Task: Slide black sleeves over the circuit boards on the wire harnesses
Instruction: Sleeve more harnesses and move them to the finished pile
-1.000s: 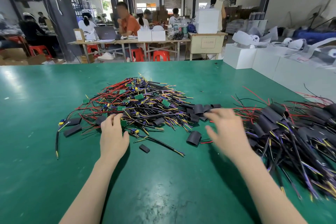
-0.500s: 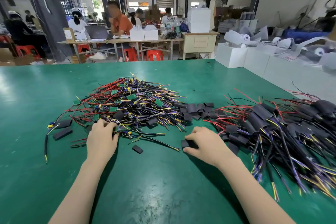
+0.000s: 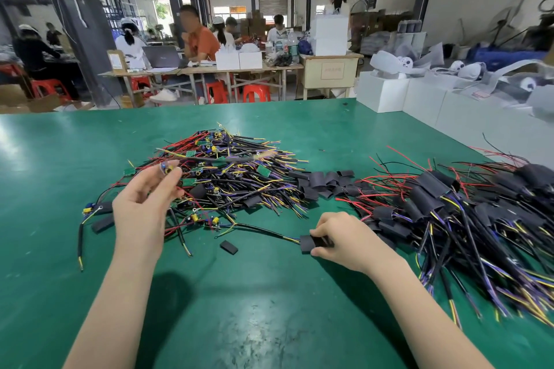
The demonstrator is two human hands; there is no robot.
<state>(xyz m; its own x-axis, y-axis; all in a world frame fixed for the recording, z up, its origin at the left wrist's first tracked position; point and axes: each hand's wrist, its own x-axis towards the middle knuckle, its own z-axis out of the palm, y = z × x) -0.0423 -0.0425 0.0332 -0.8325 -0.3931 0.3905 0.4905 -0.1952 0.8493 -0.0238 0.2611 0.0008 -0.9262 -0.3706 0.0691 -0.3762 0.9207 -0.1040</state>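
Head view shows both hands over a green table (image 3: pixel 269 323), each with one part for the next pairing. Left hand (image 3: pixel 144 207) is raised above the pile of bare harnesses (image 3: pixel 227 177) and pinches one harness (image 3: pixel 215 159) by its end, at a small blue and yellow component; the wires trail off blurred to the right, above the pile. Right hand (image 3: pixel 344 241) rests low on the table, fingers closed on a black sleeve (image 3: pixel 308 243), with a wire on the table running up to the sleeve's left end. Judging by this, the step in hand is the pick-up: harness and sleeve are held but well apart. Next the two must meet, the sleeve's mouth opened and lined up with the board so it can slide over. Loose sleeves (image 3: pixel 326 181) lie between the piles; the finished heap (image 3: pixel 449 213) sits to the right, running out of frame. Motion blur hides which board the lifted harness carries, and I cannot tell whether the sleeve's mouth is open or flat.
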